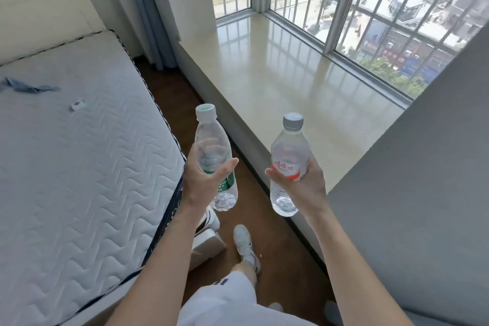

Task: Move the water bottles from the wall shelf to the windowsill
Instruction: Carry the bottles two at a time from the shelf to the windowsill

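My left hand grips a clear water bottle with a green label and pale green cap, held upright over the floor gap beside the bed. My right hand grips a second clear water bottle with a red label and grey cap, upright at the near edge of the windowsill. The windowsill is a wide, glossy beige slab under the barred window, ahead and to the right of both bottles. The wall shelf is not in view.
A white quilted mattress fills the left side, with a grey cloth and a small white item on it. A narrow brown floor strip runs between bed and sill. A grey wall rises at the right.
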Tool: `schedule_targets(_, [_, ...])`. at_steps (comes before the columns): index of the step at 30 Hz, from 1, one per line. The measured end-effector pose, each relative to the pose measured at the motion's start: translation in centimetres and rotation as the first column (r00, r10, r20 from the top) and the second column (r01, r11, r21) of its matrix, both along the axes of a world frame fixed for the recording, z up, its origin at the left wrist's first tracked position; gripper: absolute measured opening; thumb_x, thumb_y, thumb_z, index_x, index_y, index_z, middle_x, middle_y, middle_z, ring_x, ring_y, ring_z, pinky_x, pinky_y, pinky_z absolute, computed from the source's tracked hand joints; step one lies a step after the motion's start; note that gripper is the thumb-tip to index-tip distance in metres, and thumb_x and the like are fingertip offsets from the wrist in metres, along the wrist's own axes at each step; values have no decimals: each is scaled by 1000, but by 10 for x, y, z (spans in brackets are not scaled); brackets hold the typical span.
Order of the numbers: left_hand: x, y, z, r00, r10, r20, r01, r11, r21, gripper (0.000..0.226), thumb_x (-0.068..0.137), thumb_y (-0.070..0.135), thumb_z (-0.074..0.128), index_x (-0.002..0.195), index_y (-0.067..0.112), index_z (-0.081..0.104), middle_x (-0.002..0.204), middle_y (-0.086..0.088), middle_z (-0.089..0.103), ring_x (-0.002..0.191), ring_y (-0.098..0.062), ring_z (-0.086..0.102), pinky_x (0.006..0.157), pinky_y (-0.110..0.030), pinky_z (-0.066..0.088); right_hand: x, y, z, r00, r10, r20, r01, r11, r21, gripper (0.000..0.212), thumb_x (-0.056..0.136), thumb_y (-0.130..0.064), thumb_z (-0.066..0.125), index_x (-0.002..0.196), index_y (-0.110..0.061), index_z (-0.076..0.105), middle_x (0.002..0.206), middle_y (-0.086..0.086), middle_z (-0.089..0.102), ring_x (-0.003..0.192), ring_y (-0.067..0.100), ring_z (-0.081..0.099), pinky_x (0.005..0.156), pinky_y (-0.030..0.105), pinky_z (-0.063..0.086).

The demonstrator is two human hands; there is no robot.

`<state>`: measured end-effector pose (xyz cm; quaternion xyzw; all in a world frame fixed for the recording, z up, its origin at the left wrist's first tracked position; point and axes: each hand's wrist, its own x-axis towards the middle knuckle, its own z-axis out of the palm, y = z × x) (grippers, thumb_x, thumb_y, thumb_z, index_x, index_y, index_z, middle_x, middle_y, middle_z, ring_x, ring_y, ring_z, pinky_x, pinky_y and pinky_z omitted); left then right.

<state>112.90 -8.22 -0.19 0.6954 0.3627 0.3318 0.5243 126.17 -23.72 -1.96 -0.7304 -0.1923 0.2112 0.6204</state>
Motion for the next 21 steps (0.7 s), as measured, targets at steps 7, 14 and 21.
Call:
schedule_targets(7, [47,88,-18,993,114,-13,-114,993,9,55,72,25,86,120,13,59,104,10,62,92,11,60,71,-3,47,64,93,-9,995,103,-4,-103,995,-17,55,67,-31,92,113,-29,61,99,-6,72,90,10,72,76,30,59])
schedule_targets(14, [95,221,-6,975,222,14,-222,974,31,48,76,13,83,107,32,52,101,22,54,92,24,52,69,4,40,140,247,0,979,206,15,-205,978,-46,57,64,-35,92,111,-27,61,97,-5,73,89,14,73,77,34,61])
schedule_targets(21, [128,331,-3,950,311,9,-311,950,-13,51,74,23,85,110,37,52,104,21,56,97,9,58,71,1,44,186,366,10,961,276,9,-275,961,-24,52,68,-26,91,110,-28,61,95,-7,73,88,11,72,77,32,60])
